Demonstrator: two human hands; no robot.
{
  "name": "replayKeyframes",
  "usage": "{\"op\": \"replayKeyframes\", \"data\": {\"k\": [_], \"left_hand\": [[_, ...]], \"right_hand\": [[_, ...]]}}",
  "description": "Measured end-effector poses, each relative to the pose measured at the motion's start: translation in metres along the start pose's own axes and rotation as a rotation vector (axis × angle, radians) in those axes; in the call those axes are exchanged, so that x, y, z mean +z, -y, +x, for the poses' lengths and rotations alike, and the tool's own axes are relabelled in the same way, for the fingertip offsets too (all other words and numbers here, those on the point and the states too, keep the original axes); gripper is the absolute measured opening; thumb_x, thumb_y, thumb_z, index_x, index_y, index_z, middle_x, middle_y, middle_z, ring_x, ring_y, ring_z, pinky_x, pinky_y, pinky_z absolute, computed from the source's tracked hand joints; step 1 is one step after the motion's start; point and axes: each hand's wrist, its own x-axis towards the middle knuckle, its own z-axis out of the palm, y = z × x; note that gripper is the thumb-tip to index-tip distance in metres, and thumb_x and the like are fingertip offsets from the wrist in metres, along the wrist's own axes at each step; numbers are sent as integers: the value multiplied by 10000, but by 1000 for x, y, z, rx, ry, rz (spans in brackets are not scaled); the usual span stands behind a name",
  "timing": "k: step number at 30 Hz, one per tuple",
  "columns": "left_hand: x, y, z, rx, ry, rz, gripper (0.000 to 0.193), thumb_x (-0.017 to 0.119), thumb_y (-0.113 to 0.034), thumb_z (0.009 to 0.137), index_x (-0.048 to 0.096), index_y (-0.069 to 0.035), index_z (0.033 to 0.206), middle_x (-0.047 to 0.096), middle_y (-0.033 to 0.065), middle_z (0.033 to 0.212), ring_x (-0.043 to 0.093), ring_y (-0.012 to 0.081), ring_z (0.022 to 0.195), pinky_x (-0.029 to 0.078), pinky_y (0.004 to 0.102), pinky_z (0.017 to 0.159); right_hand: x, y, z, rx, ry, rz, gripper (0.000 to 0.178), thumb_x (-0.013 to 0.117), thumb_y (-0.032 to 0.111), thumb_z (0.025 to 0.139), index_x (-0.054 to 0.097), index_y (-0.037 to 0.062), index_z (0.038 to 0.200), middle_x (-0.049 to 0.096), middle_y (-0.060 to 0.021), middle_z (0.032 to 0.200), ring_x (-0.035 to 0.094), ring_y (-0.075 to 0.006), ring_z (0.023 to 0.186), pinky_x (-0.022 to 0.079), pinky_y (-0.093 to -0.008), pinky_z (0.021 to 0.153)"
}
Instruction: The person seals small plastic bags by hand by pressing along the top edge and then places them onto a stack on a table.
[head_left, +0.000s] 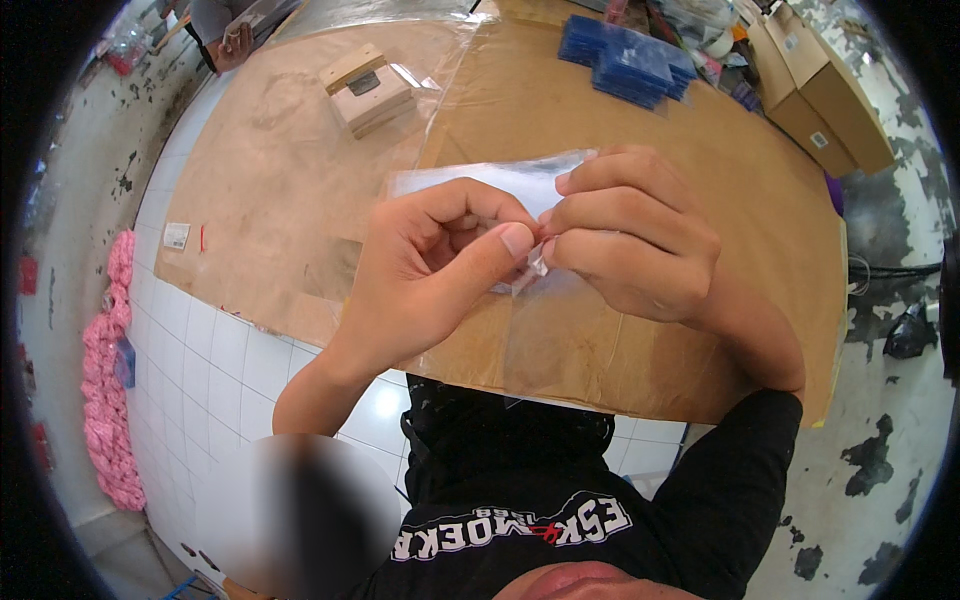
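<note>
Over the middle of the table, my left hand point(420, 265) and my right hand point(640, 235) meet fingertip to fingertip. Both are closed in a pinch on a small crinkled piece of clear plastic point(540, 262). A thin reddish bit shows between the fingertips, too small to name. Beneath the hands lie flat clear plastic sheets or bags point(490, 178), partly hidden by the fingers. More clear film reaches toward the table's near edge below my right hand.
Brown paper or cardboard covers the table point(300, 200). Wooden blocks point(368, 92) lie at the far left, blue flat packets point(630, 62) at the far right. Cardboard boxes point(815, 95) stand beyond them. Another person's hand point(236, 45) rests at the far left. A pink bundle point(108, 390) lies on the floor.
</note>
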Motion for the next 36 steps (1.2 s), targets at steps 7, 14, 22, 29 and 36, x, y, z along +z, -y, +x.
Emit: {"op": "replayKeyframes", "data": {"k": [7, 14, 22, 29, 36], "left_hand": [[-6, 6, 5, -273, 100, -319, 234, 634, -176, 969, 665, 31, 1074, 702, 86, 985, 677, 130, 859, 558, 245, 781], [-7, 23, 15, -129, -76, -196, 239, 548, -224, 1016, 634, -2, 998, 699, 88, 913, 660, 121, 767, 535, 246, 697], [-75, 14, 56, 101, -595, 90, 272, 465, -225, 1044, 585, 16, 1009, 692, 156, 936, 693, 216, 809, 554, 302, 721], [-110, -15, 65, 562, -656, 254, 297, 405, -214, 1062, 588, 17, 1023, 682, 228, 1069, 697, 313, 958, 559, 410, 919], [-105, -44, 65, 718, -518, 225, 281, 352, -167, 1064, 533, -9, 918, 697, 237, 1001, 708, 316, 951, 554, 411, 943]], "right_hand": [[-2, 2, 3, -29, -75, -16, 270, 704, 146, 551, 663, 83, 810, 667, -59, 875, 626, -237, 817, 511, -327, 677], [0, -6, -2, -146, -86, 97, 208, 665, 172, 672, 602, 40, 820, 666, -95, 866, 615, -249, 742, 499, -316, 653], [-24, -10, 7, -134, 73, 332, 104, 619, 62, 778, 573, 10, 854, 649, -110, 788, 612, -250, 625, 485, -341, 552], [-56, -35, -5, 183, -12, 228, 15, 539, 6, 959, 540, 14, 972, 634, -82, 814, 642, -180, 708, 514, -307, 638], [-109, -88, -26, 493, 63, 303, 62, 492, 19, 1009, 457, 29, 1059, 605, -81, 852, 599, -138, 781, 502, -274, 783]]}}
